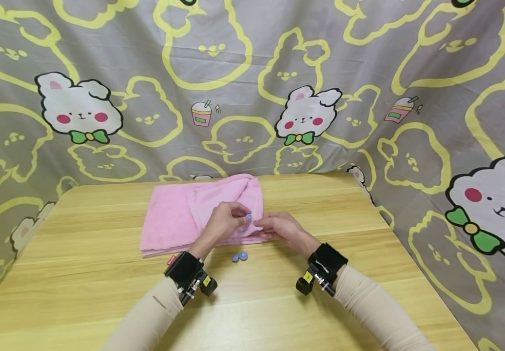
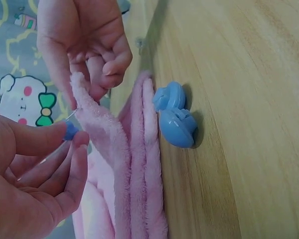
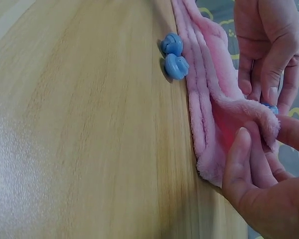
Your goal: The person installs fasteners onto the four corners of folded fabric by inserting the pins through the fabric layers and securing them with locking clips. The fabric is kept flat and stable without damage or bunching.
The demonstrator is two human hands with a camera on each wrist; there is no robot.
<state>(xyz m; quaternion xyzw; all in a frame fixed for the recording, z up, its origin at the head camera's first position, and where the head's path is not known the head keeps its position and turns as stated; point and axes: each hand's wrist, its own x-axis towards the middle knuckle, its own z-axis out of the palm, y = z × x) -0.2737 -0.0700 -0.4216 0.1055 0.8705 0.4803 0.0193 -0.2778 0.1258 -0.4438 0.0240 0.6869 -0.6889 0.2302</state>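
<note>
A folded pink plush cloth (image 1: pixel 169 214) lies on the table. My left hand (image 1: pixel 226 219) pinches a small blue-headed pin (image 2: pixel 71 130) between thumb and fingers, over the cloth's right part. In the left wrist view, its thin needle points at the raised edge of the cloth. My right hand (image 1: pixel 285 229) holds that edge at the right corner, with the fingers partly hidden behind the fabric. Two round blue plastic pieces (image 2: pixel 178 128) sit side by side on the wood, close to the cloth's near edge.
The wooden table (image 1: pixel 81 292) extends around the cloth on all sides. A grey curtain (image 1: pixel 235 97) with yellow outlines and white rabbit faces hangs behind the table and along both sides.
</note>
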